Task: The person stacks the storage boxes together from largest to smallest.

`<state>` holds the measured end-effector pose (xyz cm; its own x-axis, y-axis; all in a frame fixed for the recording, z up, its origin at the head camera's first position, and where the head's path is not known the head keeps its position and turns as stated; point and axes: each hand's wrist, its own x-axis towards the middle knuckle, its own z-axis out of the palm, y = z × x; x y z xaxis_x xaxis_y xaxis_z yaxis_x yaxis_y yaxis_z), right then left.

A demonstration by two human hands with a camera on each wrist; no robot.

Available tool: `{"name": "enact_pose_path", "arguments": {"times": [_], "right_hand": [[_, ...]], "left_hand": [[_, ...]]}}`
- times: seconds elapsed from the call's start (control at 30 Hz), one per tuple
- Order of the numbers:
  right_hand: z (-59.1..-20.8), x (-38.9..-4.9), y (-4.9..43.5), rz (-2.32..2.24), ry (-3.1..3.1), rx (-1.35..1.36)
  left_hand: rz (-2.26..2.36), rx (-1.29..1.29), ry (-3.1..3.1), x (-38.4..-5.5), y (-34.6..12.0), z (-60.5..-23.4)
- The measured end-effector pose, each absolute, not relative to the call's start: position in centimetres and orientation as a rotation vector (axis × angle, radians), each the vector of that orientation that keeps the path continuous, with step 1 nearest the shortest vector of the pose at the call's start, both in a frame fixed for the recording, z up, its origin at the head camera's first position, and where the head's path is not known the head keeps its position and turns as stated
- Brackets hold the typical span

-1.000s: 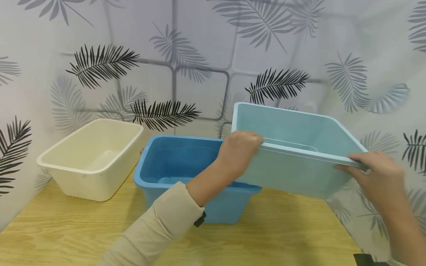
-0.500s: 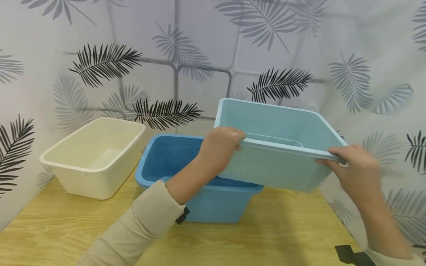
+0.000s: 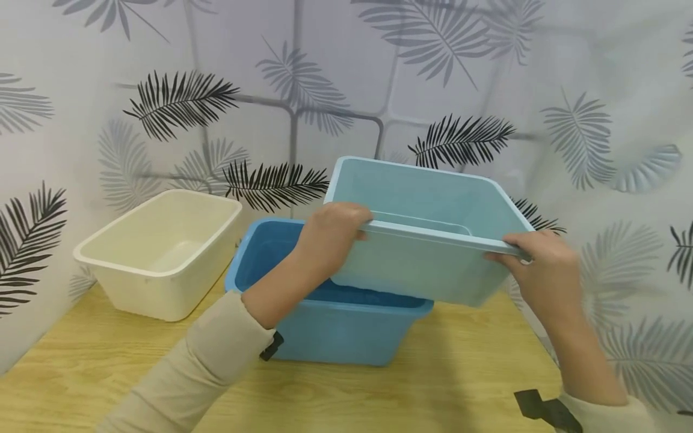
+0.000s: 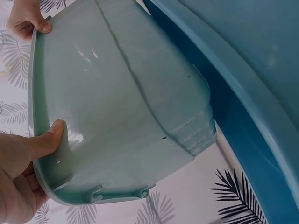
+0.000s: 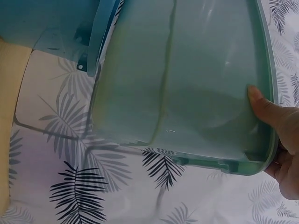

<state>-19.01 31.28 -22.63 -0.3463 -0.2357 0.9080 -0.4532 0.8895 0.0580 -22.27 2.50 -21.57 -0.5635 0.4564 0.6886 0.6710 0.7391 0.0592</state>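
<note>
Both hands hold a pale aqua plastic bin (image 3: 417, 258) by its near rim. My left hand (image 3: 332, 231) grips the rim toward the left corner, and my right hand (image 3: 544, 264) pinches it at the right corner. Tilted, with its right side reaching past the bin below, it overlaps the open top of a darker blue bin (image 3: 335, 334) that stands on the table. In the left wrist view the left thumb presses the outer wall of the aqua bin (image 4: 107, 102). The right wrist view shows the right thumb on that wall too, fingers behind the rim.
A cream bin (image 3: 146, 294) stands on the wooden table (image 3: 303, 397) to the left of the blue bin. Behind the table hangs a white cloth (image 3: 346, 78) with a grey and black leaf print.
Both hands have carried the aqua bin to the left, further over the blue bin. The blue and cream bins stay in place while the head view shifts slightly.
</note>
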Motion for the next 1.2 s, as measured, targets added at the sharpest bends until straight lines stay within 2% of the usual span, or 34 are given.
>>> {"name": "enact_pose_path", "arguments": {"times": [0.7, 1.2], "right_hand": [[-23.3, -20.8, 26.4, 0.308, -1.941, 0.505], [-25.2, -21.4, 23.6, 0.343, -1.939, 0.533]], "left_hand": [[-0.419, -0.716, -2.290, -22.3, -2.1, -22.0], [-0.368, -0.735, -2.189, -22.0, -5.3, -23.4]]}}
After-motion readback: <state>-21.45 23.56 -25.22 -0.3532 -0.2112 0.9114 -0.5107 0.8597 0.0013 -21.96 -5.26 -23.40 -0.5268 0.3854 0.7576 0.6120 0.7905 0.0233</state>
